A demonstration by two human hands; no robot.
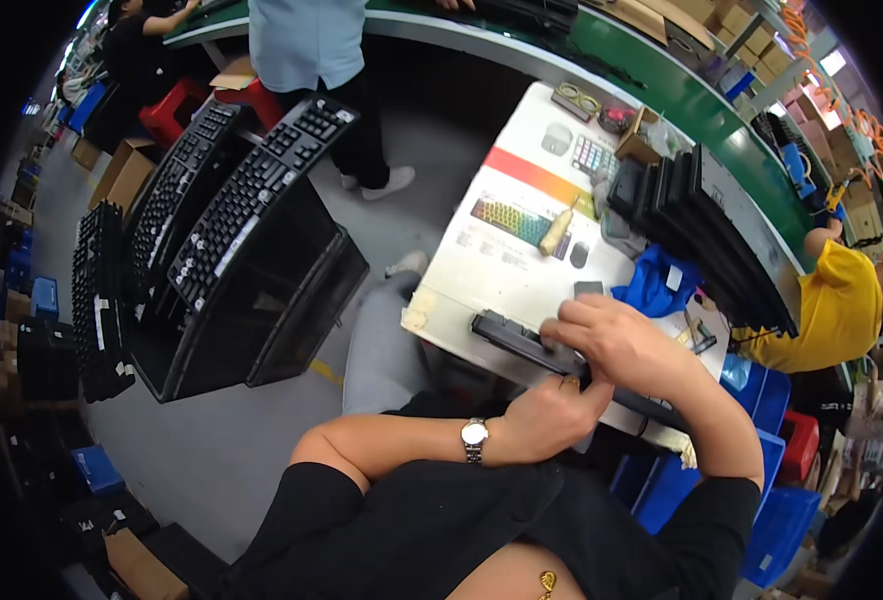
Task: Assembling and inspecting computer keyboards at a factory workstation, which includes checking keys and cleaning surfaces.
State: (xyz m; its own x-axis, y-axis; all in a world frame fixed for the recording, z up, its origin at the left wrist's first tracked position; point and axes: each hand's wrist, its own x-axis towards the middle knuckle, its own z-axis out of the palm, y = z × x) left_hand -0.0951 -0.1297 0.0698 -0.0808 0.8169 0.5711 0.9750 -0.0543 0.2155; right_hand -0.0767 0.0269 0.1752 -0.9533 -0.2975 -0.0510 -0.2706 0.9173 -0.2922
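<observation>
A long black keyboard (pixel 509 333), seen nearly edge-on, lies along the near edge of the white worktable (pixel 461 290). My left hand (pixel 553 418) is closed on its near side, fingertips bunched against it. Just above, my right hand (pixel 616 340) reaches over the keyboard with bent, pressed-together fingers; what its fingertips pinch is too small and blurred to name. Past my hands lie a blue cloth (pixel 656 280) and a tool with a pale yellow handle (pixel 555 236).
Several black keyboards lean in a stack (pixel 726 235) on the table's right. More keyboards (pixel 261 195) stand upright in black bins (pixel 296 310) to my left. Blue crates (pixel 776 520) sit low at right. A green conveyor (pixel 621 65) runs behind. Other people stand nearby.
</observation>
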